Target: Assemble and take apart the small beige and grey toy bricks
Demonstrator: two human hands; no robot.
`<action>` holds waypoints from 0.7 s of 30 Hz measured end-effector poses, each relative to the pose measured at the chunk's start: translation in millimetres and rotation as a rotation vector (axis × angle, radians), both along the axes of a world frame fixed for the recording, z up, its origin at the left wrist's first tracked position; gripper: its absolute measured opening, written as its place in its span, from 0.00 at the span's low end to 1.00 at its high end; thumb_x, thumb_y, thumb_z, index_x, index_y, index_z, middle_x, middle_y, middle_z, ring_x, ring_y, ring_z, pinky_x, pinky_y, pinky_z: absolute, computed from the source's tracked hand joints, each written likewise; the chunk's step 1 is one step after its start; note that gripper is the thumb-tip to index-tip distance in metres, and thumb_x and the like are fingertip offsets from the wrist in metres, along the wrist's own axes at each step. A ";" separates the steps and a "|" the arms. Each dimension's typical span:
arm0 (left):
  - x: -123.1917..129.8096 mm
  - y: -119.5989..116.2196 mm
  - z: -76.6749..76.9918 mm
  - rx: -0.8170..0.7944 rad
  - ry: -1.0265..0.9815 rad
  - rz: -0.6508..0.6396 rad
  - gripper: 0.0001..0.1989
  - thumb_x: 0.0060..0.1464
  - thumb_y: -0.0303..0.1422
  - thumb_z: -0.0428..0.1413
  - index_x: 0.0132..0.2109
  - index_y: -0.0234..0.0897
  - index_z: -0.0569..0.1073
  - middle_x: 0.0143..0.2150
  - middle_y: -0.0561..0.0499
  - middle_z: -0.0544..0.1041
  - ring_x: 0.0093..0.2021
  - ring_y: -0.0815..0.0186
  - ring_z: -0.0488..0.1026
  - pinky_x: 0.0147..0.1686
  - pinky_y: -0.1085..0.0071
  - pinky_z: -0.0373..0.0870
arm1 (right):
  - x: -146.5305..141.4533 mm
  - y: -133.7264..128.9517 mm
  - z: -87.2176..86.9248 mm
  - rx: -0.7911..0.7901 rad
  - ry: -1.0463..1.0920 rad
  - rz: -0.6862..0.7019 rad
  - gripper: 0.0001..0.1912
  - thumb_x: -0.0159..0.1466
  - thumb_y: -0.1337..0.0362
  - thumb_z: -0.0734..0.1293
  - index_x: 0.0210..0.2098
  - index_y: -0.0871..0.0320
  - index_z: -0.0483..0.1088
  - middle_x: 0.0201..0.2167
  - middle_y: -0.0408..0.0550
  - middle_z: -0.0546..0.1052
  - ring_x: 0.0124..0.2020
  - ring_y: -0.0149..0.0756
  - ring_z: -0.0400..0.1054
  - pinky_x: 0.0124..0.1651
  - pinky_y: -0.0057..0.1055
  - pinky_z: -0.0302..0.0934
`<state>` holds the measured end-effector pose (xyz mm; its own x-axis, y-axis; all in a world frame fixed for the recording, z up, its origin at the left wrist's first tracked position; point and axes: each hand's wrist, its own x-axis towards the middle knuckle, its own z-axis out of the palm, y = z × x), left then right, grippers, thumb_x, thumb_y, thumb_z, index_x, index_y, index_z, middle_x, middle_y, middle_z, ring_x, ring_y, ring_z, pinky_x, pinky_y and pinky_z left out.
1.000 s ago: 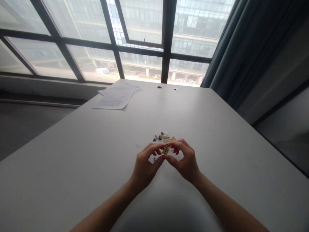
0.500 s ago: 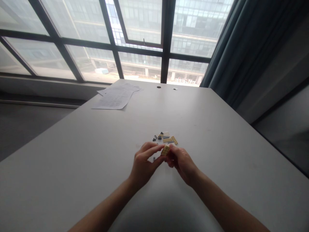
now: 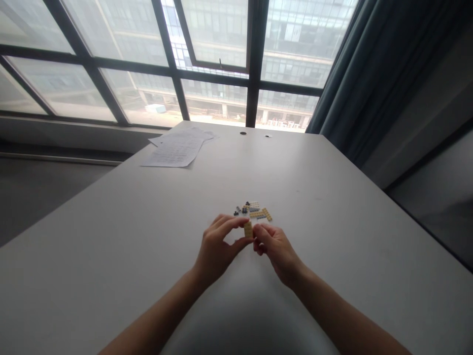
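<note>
Above the white worktop [image 3: 332, 241], pinching a small pale-yellow rectangular studded plastic brick [image 3: 248, 230] in the narrow grip of the left hand [image 3: 218, 244]. Just beside it, at 3 o'clock, holding the right hand [image 3: 275, 249] curled; cannot tell the contents of its grip. Beyond, near 12 o'clock, loose small yellow, grey and black plastic pieces [image 3: 257, 214]. Farther, near 11 o'clock, overlapping white printed paper sheets [image 3: 173, 150].

Between the left fingers [image 3: 233, 224] the toy brick [image 3: 248, 230] is pale yellow, and beyond them lie stud-dotted yellow plates [image 3: 257, 214], a white plate [image 3: 254, 204], grey strips [image 3: 254, 210] and near-black small pieces [image 3: 244, 210].
</note>
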<state>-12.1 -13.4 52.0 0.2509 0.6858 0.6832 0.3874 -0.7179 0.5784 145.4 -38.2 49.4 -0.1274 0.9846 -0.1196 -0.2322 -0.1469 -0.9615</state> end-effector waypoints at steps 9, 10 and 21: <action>-1.0 0.9 -4.5 0.110 0.040 0.055 0.11 0.49 0.33 0.63 0.41 0.40 0.75 0.37 0.48 0.77 0.38 0.62 0.72 0.40 0.65 0.71 | -0.4 -3.4 4.8 0.037 -0.092 -0.030 0.13 0.55 0.56 0.70 0.27 0.61 0.72 0.22 0.42 0.70 0.24 0.28 0.58 0.29 0.27 0.54; -1.3 0.9 -6.1 0.134 0.054 0.060 0.11 0.49 0.33 0.62 0.42 0.40 0.75 0.37 0.48 0.77 0.38 0.62 0.72 0.40 0.65 0.70 | -0.4 -4.1 4.7 0.076 -0.163 -0.078 0.12 0.54 0.57 0.71 0.26 0.60 0.71 0.21 0.41 0.68 0.24 0.28 0.58 0.29 0.27 0.54; -2.6 1.5 -15.5 0.148 0.120 0.034 0.13 0.51 0.32 0.60 0.46 0.40 0.72 0.40 0.46 0.77 0.40 0.61 0.71 0.41 0.64 0.69 | -1.9 -10.9 6.8 0.251 -0.483 -0.244 0.13 0.50 0.58 0.74 0.26 0.58 0.68 0.21 0.40 0.67 0.23 0.29 0.58 0.26 0.27 0.55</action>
<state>-14.7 -12.0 36.5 0.3146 0.5892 0.7442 0.4727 -0.7771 0.4154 143.5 -49.1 56.2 0.1166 0.9843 0.1322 0.2414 0.1010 -0.9651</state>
